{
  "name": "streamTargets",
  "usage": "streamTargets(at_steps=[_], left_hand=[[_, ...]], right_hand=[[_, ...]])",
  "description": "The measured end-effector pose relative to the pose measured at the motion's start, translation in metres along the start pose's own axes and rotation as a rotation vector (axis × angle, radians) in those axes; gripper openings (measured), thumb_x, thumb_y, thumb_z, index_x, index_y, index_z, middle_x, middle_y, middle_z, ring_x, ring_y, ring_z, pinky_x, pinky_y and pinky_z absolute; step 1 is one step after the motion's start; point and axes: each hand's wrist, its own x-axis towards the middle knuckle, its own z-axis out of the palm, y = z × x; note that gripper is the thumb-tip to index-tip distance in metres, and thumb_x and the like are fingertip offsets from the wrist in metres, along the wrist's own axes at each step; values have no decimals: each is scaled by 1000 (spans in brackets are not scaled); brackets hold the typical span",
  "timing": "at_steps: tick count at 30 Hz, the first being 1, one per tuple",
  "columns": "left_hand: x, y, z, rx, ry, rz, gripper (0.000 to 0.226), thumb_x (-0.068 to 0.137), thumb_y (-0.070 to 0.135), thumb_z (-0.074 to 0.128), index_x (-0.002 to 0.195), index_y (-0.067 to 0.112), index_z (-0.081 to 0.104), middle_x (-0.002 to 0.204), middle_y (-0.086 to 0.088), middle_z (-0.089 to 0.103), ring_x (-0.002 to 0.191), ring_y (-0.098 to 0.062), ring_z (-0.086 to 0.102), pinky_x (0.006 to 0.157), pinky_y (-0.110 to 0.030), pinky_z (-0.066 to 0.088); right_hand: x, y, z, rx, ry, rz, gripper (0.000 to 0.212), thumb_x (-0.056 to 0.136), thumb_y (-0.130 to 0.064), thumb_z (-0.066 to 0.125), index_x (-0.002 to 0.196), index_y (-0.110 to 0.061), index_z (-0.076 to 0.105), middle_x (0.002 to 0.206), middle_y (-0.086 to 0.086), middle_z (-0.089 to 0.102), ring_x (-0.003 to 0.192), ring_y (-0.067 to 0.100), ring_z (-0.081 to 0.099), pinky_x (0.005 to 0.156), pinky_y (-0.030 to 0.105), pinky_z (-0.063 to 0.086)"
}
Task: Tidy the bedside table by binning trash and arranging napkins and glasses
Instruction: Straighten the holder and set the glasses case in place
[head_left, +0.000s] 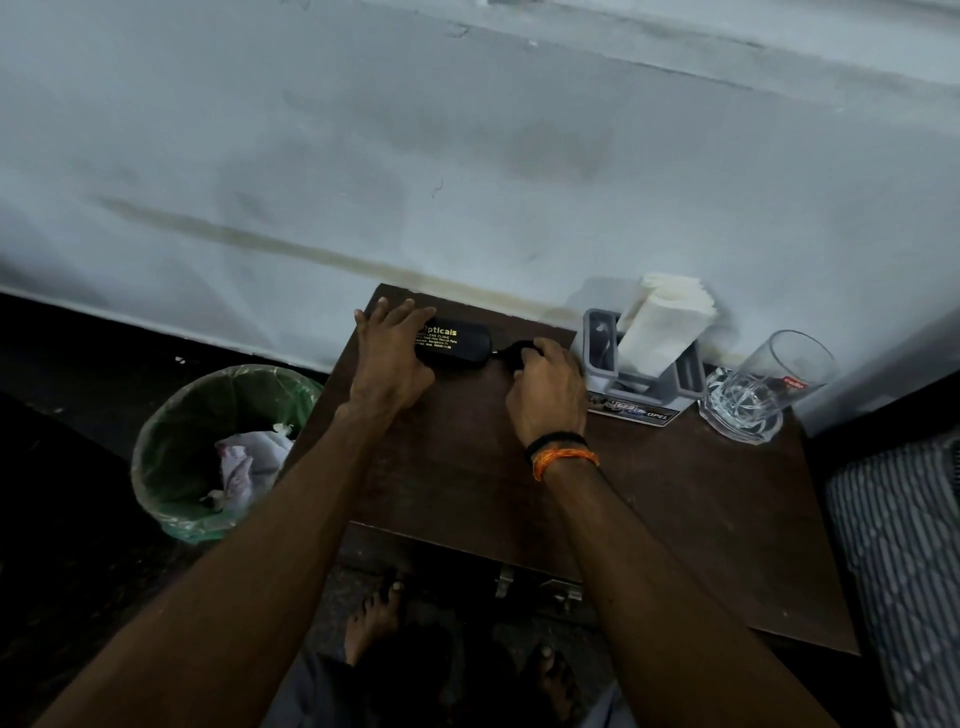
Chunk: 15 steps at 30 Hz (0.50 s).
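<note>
A black spectacle case (456, 347) with gold lettering lies at the far left of the dark wooden bedside table (467, 467), against the wall. My left hand (392, 358) rests flat over the case's left end. My right hand (545, 389) is closed on a small black part (519, 349) at the case's right end; what that part is I cannot tell. White napkins (660, 322) stand in a grey holder (639, 384) to the right. A clear drinking glass (763, 389) stands at the table's far right.
A bin (208, 447) lined with a green bag stands on the floor left of the table, with crumpled paper inside. A striped mattress edge (904, 561) lies to the right. My bare feet are below the table's front edge, near a drawer handle (535, 590).
</note>
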Motion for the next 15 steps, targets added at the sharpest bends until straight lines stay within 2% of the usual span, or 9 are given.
streamTargets(at_steps=[3,5,8,10,13,15], left_hand=[[-3,10,4,4,84,36,81,64,13,63,143,17,47,152,-13,40,148,-36,22,121,-55,2],[-6,24,8,-8,160,75,72,68,12,64,138,14,52,145,-14,47,141,-36,32,119,-54,18],[-14,55,17,-109,202,213,55,77,13,67,131,9,58,127,-17,58,119,-36,48,100,-51,43],[-18,75,24,-207,123,272,51,83,20,68,132,11,57,124,-14,60,114,-31,50,93,-46,49],[-22,100,32,-358,1,288,55,86,34,70,136,19,53,128,-7,61,113,-20,57,92,-37,54],[-24,115,35,-413,-39,311,57,86,36,71,138,17,54,131,-7,62,111,-17,61,92,-32,55]], right_hand=[[-5,-2,-13,26,65,-8,35,88,-4,63,123,-4,66,137,13,56,131,31,48,104,39,45],[-10,-2,-22,55,117,-32,29,88,-5,63,115,-4,69,129,13,61,124,30,53,97,40,50],[-18,4,-37,158,293,-70,19,83,-5,64,99,-6,74,105,10,69,100,28,63,78,37,58],[-24,12,-47,196,447,-48,16,80,-8,65,92,-11,75,98,7,69,93,26,61,72,33,52],[-31,30,-63,241,657,63,20,74,-8,67,93,-15,72,104,9,62,98,27,54,79,36,47],[-34,45,-70,242,701,211,30,71,-8,67,101,-15,67,116,12,57,109,29,51,89,40,43]])
